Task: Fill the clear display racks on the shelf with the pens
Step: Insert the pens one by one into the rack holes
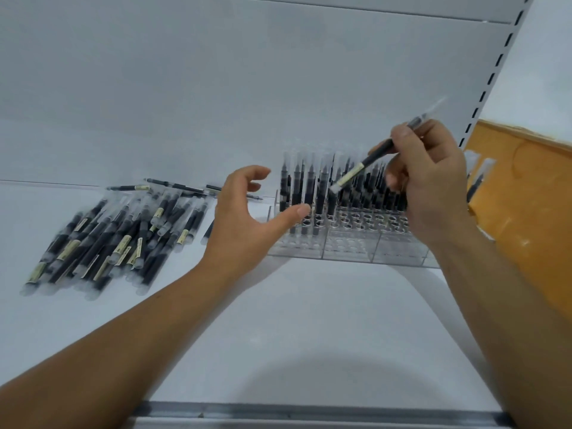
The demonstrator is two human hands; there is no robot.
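A clear display rack (346, 243) stands on the white shelf (309, 320), with several black pens upright in its back rows and empty holes in front. My right hand (430, 184) grips one black pen (376, 156), tilted above the rack, its labelled end pointing down-left. My left hand (247, 218) hovers empty, fingers spread and loosely curved, just left of the rack. A loose pile of black pens (123, 233) lies on the shelf at the left.
An orange-brown cardboard box (526, 212) sits at the right, behind the slotted shelf upright (495, 72). The shelf's metal front edge (294, 413) runs along the bottom. The shelf back wall (216, 88) rises behind the rack.
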